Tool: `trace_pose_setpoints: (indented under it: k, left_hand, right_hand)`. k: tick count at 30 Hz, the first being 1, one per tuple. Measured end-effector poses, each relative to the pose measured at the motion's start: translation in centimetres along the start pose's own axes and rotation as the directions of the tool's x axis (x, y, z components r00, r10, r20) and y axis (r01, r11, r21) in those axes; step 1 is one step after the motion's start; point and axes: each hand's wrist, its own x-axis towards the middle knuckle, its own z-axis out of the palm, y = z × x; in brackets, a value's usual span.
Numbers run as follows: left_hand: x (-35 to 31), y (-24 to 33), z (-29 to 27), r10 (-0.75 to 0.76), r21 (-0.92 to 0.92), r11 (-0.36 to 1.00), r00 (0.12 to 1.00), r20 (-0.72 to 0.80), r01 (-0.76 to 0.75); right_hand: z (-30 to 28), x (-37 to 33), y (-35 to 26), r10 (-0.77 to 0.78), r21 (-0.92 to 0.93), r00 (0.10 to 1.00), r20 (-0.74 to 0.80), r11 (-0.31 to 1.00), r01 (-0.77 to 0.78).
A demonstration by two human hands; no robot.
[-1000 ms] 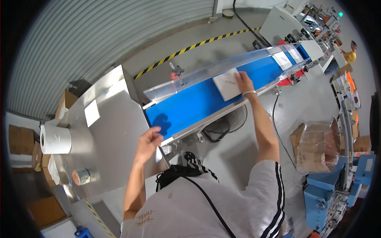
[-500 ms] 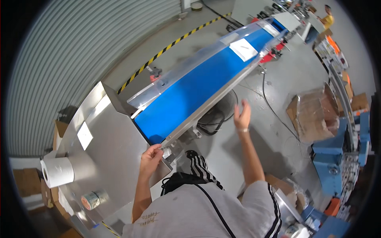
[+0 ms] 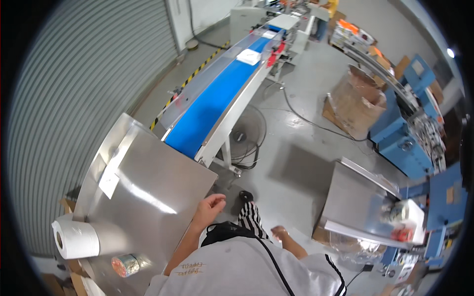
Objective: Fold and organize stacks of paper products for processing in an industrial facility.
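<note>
My left hand [image 3: 210,211] hovers by the near right edge of a bare steel table [image 3: 163,232], its fingers curled together around nothing visible. Down by my right side is my right hand [image 3: 280,233], away from any object; its fingers are too small and blurred to read. From the table's far end a blue conveyor belt [image 3: 207,108] runs away from me. A stack of white sheets [image 3: 249,56] lies far along it. On the table's left sit a white paper roll [image 3: 79,239], a roll of tape [image 3: 126,265] and a white sheet [image 3: 109,185].
A floor fan [image 3: 244,133] stands beside the conveyor, with a cable [image 3: 316,121] trailing across the floor. To the right are a second steel table [image 3: 345,197], a plastic-lined carton [image 3: 355,101] and blue machinery [image 3: 402,148]. A person in yellow [image 3: 330,10] stands at the far end.
My view has swung rightward, bringing in the second steel table. My right hand has dropped from beside the conveyor to my side. My left hand has come away from the conveyor's near corner.
</note>
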Motion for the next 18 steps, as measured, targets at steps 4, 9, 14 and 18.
trace_pose_setpoints:
  k: [4,9,14,18]
  left_hand:
    - [-2.5,0.8,3.5,-0.009,0.045,0.999,0.981,0.196,0.0]
    - [-3.1,-2.1,7.0,0.154,0.284,0.91,0.883,0.444,-0.301]
    - [-6.6,-2.4,15.0,0.007,0.301,0.926,0.808,0.589,-0.228]
    - [-11.0,-4.6,23.1,-0.114,0.313,0.934,0.686,0.718,-0.172]
  right_hand:
    - [5.4,-4.7,8.5,0.164,0.377,0.986,0.04,0.911,-0.167]
    - [6.5,-11.9,11.5,-0.179,-0.16,0.978,-0.106,0.974,0.161]
    - [12.2,-9.9,23.1,-0.171,0.241,0.871,-0.461,0.92,0.308]
    - [14.7,-17.3,26.5,0.226,0.836,0.916,-0.332,0.52,0.175]
